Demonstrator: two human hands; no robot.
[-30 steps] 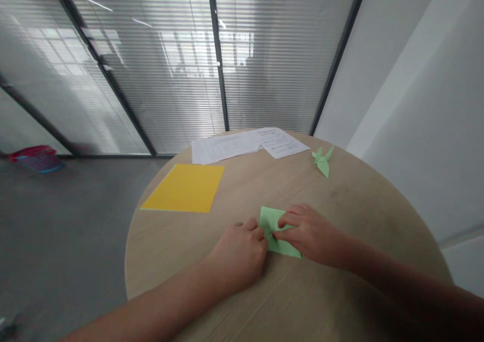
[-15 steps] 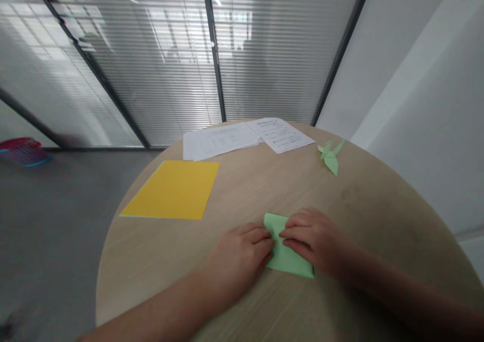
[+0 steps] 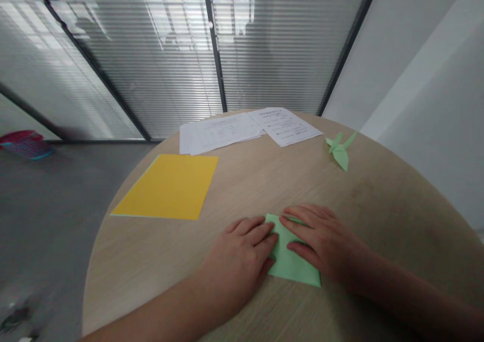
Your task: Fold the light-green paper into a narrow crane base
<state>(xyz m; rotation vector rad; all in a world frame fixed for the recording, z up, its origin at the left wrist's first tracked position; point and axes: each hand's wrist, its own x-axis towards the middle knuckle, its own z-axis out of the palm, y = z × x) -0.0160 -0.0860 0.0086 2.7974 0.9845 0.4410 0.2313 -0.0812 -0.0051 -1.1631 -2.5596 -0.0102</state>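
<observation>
Folded green paper (image 3: 295, 270), lower centre, under left hand (image 3: 241, 255) (pinch unclear), right hand (image 3: 328, 242) (fingers apart); possible skew from uneven pressure.

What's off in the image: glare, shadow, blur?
Head view: bright, window-shaped glare patches show over the blinds; head view, lower right: dark shadow on the table below the right forearm; head view, left edge: basket looks soft; head view, far side: print on the white sheets is unreadable, while the green paper has a clear near edge.
</observation>
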